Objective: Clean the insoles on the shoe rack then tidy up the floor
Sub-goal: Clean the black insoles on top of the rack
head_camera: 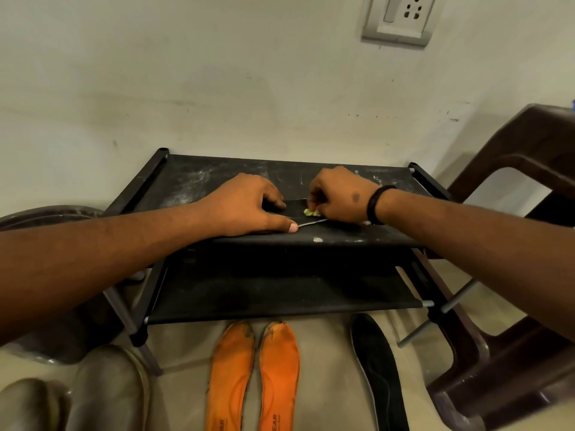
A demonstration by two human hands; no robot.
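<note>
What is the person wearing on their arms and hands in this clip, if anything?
Both forearms are bare, with no sleeves in view. The right hand has a black band around its wrist. The left hand and its wrist carry nothing: no gloves, rings or watch visible.

Orange insoles (pixel 253 377), on floor in front of the shoe rack (pixel 280 241): heel print "EAR" on each, preceding letters cut off.

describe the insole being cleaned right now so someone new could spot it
Find the black shoe rack against the wall. On its top shelf, between the left hand and right hand, lies a black insole; the other three insoles lie on the floor.
</note>
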